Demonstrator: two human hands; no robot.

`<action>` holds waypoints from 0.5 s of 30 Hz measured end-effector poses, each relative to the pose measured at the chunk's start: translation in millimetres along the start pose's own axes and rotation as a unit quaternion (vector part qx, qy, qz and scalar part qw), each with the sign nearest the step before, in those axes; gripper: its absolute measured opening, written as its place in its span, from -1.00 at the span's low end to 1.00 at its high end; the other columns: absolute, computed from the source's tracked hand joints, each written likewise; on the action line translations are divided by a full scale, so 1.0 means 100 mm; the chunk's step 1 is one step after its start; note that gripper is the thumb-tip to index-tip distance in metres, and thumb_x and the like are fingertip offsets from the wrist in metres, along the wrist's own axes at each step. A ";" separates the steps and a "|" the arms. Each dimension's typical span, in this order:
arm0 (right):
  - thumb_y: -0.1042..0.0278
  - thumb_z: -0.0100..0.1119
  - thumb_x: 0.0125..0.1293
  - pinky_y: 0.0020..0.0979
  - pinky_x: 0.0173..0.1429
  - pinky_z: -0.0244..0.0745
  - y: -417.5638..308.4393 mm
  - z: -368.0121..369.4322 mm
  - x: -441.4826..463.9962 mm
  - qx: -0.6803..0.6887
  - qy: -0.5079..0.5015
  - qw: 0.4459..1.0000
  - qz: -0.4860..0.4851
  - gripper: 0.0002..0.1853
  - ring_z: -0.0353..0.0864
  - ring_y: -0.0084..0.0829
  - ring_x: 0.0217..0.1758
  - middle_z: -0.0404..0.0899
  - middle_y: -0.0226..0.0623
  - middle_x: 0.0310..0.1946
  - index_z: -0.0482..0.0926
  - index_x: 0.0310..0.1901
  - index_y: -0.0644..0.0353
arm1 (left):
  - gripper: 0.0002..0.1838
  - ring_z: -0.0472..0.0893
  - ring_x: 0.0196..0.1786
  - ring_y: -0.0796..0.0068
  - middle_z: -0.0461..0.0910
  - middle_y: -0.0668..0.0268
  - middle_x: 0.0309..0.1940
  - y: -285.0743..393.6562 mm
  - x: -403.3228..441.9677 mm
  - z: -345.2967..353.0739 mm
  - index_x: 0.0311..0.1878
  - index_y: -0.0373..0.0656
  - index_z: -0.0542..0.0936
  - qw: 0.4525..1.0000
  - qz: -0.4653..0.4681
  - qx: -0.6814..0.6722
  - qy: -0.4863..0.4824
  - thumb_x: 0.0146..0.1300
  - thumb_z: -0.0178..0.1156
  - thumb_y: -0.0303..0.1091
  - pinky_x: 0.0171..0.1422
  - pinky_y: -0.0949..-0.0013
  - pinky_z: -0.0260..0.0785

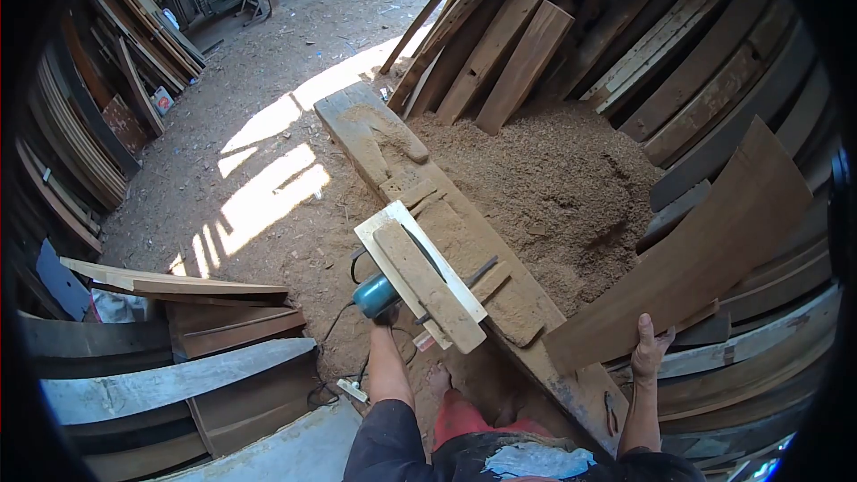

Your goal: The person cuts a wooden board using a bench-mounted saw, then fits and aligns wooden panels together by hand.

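My right hand [650, 350] grips the lower edge of a wide brown wooden board [687, 245], thumb on its face. The board slants up to the right, its lower end by the thick workbench plank [482, 245]. My left hand [386, 315] is at the teal power tool [375, 296], against its underside; its fingers are mostly hidden in shadow. The tool sits under a pale frame [379, 221] with a long slot and a wooden fence [428, 290] fixed along it. Pliers [611, 412] lie on the near end of the plank.
A large heap of wood shavings [553, 196] lies beyond the plank. Boards [527, 67] lean along the back and right. More planks [178, 379] are stacked at the left. A power cord [328, 339] runs across the floor to a white socket strip [352, 390].
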State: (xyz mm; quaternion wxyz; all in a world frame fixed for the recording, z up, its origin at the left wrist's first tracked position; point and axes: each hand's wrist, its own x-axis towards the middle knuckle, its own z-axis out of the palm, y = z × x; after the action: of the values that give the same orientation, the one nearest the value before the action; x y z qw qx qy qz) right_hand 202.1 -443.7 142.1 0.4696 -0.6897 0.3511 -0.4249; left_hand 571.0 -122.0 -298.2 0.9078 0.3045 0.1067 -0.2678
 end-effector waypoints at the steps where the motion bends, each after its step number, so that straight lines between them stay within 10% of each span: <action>1: 0.27 0.35 0.41 -0.26 0.42 0.27 -0.03 0.01 -0.01 0.006 0.000 1.000 -0.001 -0.47 0.43 -0.40 0.27 0.48 -0.24 0.23 0.40 0.31 0.28 | -0.68 0.62 -0.12 0.50 0.66 0.33 -0.02 0.00 -0.13 0.07 0.16 -0.06 0.55 0.999 -0.021 0.012 0.037 0.47 0.19 -0.13 -0.06 0.27 0.53; 7: 0.34 0.37 0.39 -0.30 0.34 0.36 -0.10 -0.04 -0.02 0.055 -0.054 0.997 -0.029 -0.56 0.52 -0.42 0.17 0.58 -0.30 0.12 0.51 0.21 0.29 | -0.62 0.60 -0.30 0.51 0.69 0.18 -0.17 -0.39 -1.42 -0.16 0.18 -0.12 0.60 0.862 -0.178 0.390 0.269 0.40 0.29 -0.15 -0.25 0.31 0.46; 8: 0.36 0.38 0.38 -0.32 0.30 0.38 -0.09 -0.05 -0.02 0.066 -0.059 0.996 -0.022 -0.57 0.53 -0.44 0.14 0.59 -0.31 0.09 0.51 0.21 0.29 | -0.53 0.64 -0.35 0.39 0.72 0.14 -0.18 -0.72 -1.65 -0.69 0.26 -0.20 0.59 0.816 -0.107 0.524 0.219 0.38 0.32 -0.16 -0.27 0.28 0.48; 11: 0.39 0.40 0.36 -0.37 0.20 0.46 -0.11 -0.14 0.02 0.100 -0.065 0.993 -0.023 -0.60 0.57 -0.49 0.05 0.62 -0.33 0.02 0.54 0.16 0.29 | -0.47 0.62 -0.39 0.41 0.72 0.22 -0.30 -0.75 -2.83 -0.47 0.19 -0.26 0.65 0.711 -0.284 0.624 0.157 0.25 0.39 -0.12 -0.30 0.28 0.46; 15: 0.37 0.41 0.36 -0.42 0.09 0.53 0.00 -0.41 0.11 0.141 -0.136 0.981 -0.001 -0.67 0.62 -0.54 -0.02 0.67 -0.34 -0.05 0.58 0.08 0.29 | -0.49 0.68 -0.27 0.36 0.73 0.18 -0.26 -0.98 -3.97 -0.43 0.21 -0.30 0.63 0.710 -0.334 0.605 0.138 0.28 0.40 -0.19 -0.19 0.28 0.52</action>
State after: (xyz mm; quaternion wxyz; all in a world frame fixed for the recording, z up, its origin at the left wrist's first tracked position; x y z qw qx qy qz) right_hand 169.2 -467.9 152.7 0.6052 -0.6681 0.2196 -0.3729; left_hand 184.2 6.0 -239.4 0.3564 0.7663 0.1404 -0.5158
